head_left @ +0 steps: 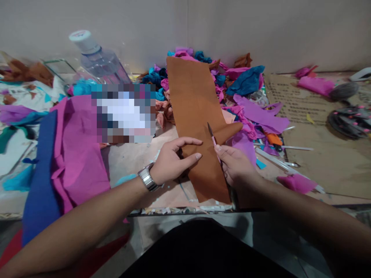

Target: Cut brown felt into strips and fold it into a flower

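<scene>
The brown sheet [191,100] is pressed flat under the left hand [171,162], fingers extended apart, evidently to steady it; the pink-handled blade [212,138] is clamped by the right hand [236,166].

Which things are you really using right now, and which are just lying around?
In use: brown sheet, pressed flat by the left hand; small knife, gripped in the right hand.
Lying about: water bottle, pink paper, blue sheet, heap of coloured scraps, cardboard.

Silver link wristwatch [147,177], black clothing [203,251]
</scene>
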{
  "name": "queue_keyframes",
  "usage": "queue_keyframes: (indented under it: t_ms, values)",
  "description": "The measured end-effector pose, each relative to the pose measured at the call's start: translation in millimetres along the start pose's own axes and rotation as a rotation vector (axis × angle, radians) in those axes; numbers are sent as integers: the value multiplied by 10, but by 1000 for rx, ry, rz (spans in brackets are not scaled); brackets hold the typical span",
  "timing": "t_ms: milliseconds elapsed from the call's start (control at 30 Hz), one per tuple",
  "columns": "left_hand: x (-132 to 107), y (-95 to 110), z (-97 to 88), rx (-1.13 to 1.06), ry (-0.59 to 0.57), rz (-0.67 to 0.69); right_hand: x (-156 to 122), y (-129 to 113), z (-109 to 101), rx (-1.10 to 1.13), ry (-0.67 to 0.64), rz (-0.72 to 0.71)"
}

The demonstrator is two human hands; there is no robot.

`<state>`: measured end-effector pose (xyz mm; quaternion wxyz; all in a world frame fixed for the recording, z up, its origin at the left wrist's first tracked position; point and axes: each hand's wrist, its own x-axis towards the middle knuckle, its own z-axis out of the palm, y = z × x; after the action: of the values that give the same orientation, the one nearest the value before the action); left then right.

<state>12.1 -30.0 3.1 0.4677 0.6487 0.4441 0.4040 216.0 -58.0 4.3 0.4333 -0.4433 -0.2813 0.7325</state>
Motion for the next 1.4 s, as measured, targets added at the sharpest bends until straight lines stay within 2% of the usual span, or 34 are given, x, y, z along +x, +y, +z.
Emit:
queue_keyframes:
  t_ms: [400, 600, 700, 800, 867, 1100, 1400]
  values:
    - [-7, -54, 9, -41, -14, 15, 8, -1, 3, 26, -3, 4]
    - [-18, -86, 12, -86, -47, -35, 6, -17, 18, 36, -3, -7]
    - [2, -80, 10, -94, -34, 41, 11, -16, 4, 9, 4, -13]
    - [56, -92, -4, -89, 37, 164, 17, -5, -20, -40, 21, -28]
    - [98, -120, -17, -108, 67, 189, 21, 1, -29, -56, 29, -38]
    - [113, -138, -23, -200, 15, 102, 35, -11, -19, -56, -16, -67]
    - [51, -81, 9, -198, -24, 93, 27, -25, -27, -56, 6, -32]
